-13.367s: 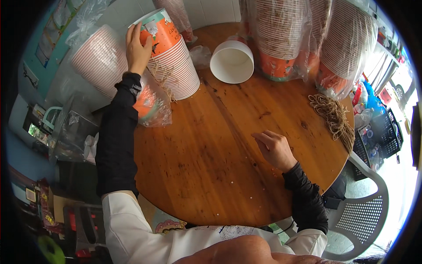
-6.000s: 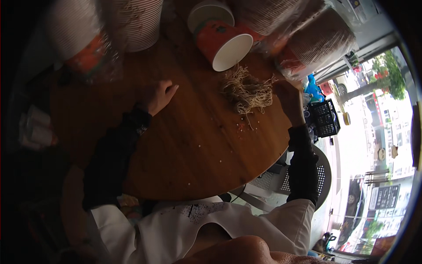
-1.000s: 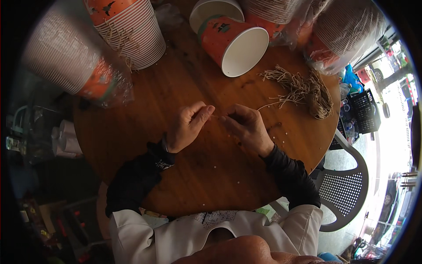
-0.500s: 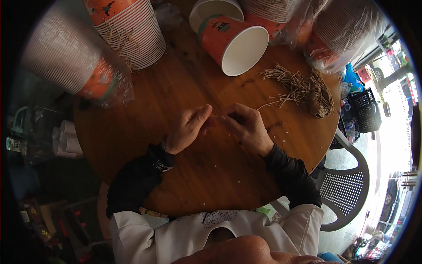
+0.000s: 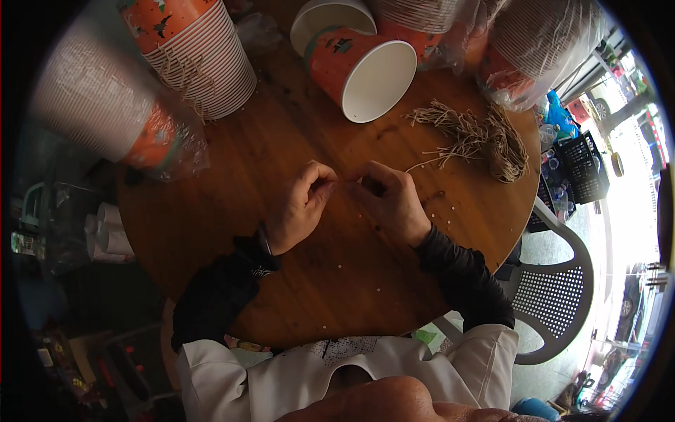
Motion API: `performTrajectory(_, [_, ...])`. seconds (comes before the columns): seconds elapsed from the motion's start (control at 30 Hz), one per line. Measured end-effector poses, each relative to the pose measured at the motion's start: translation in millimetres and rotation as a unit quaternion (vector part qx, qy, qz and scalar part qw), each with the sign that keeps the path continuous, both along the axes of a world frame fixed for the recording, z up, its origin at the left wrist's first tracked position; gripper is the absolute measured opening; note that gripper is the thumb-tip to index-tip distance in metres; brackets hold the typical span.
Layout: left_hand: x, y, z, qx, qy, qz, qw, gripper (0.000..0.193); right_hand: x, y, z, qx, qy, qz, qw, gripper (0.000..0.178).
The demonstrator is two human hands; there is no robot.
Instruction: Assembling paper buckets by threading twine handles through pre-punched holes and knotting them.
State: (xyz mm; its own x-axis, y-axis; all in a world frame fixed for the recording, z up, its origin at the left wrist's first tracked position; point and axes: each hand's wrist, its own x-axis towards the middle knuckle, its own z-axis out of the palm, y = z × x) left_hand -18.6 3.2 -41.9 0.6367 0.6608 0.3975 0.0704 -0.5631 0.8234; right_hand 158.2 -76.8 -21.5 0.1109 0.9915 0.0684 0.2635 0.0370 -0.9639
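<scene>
My left hand [image 5: 297, 211] is closed in a pinch, thumb and forefinger meeting around a thin strand of twine. Close beside it, my right hand [image 5: 392, 204] also pinches the strand, its fingers curled. Only a tiny bit of the strand shows between the fingertips. From behind the right hand the tan twine [image 5: 422, 164] runs to a loose, tangled hank [image 5: 508, 151] on the table. Both hands are just above the round wooden table [image 5: 295, 302]. Beyond them an orange paper bucket [image 5: 330, 67] lies on its side, its white open mouth toward me.
At the back left stand a nested stack of buckets [image 5: 204, 77] with twine loops hanging on it, and a plastic-wrapped stack [image 5: 98, 105]. More wrapped buckets [image 5: 531, 56] are at the back right. A grey chair [image 5: 552, 302] and black crates [image 5: 583, 169] stand right of the table.
My left hand has gone from fairly straight fingers to a curled pinch, with its fingertips nearer the right hand's. The view has shifted slightly.
</scene>
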Motion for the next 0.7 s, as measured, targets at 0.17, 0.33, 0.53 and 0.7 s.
performTrajectory(0.17, [16.7,16.6,4.1,0.207,0.008,0.004,0.978,0.015,7.7,1.6,-1.3,0.043,-0.017,-0.030,0.998,0.013])
performTrajectory(0.33, [33.8,42.1,9.4,0.502,0.094,-0.013,0.860,0.019,27.8,14.9,-8.8,-0.005,0.023,-0.047,0.999,0.015])
performTrajectory(0.53, [51.1,51.6,9.6,0.529,0.085,-0.020,0.844,0.014,41.3,21.0,-14.2,-0.035,0.112,-0.065,0.991,0.017])
performTrajectory(0.7, [70.7,66.2,10.2,0.605,0.150,0.012,0.782,0.024,54.9,27.4,-29.3,-0.011,0.103,-0.088,0.991,0.016])
